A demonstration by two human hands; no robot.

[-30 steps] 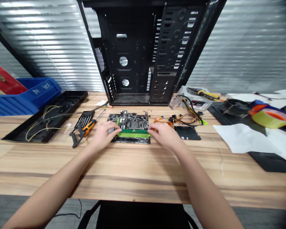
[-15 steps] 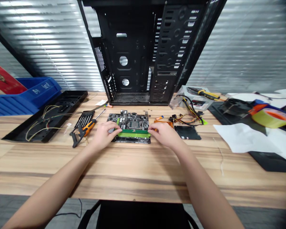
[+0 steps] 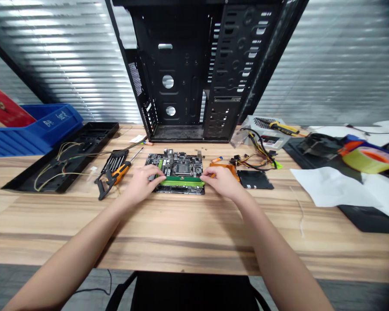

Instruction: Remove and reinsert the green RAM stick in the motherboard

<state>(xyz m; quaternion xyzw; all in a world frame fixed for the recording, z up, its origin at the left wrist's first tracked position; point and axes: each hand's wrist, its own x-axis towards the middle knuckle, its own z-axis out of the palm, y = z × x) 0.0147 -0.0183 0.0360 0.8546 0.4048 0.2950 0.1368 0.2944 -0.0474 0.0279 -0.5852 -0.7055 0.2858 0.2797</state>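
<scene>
A black motherboard (image 3: 176, 164) lies flat on the wooden table (image 3: 181, 229), just in front of the upright black PC case chassis (image 3: 181, 77). Across its near edge runs a green RAM module (image 3: 181, 182). My left hand (image 3: 145, 183) grips that module's left end, and my right hand (image 3: 222, 181) grips its right end. The fingers hide both ends of the module and part of the board. An orange-handled screwdriver (image 3: 119, 171) lies left of my left hand. A flat orange piece (image 3: 225, 169) sits under my right fingers' far side.
A black drive (image 3: 255, 179) lies right of the board, behind it a cabled power supply (image 3: 267, 138). Farther left are a wired black case panel (image 3: 61, 162) and a blue bin (image 3: 48, 125). Paper (image 3: 330, 185) and a tape roll (image 3: 371, 160) lie right.
Both hands stay on the module with only a slight shift. The whole view has tilted a little.
</scene>
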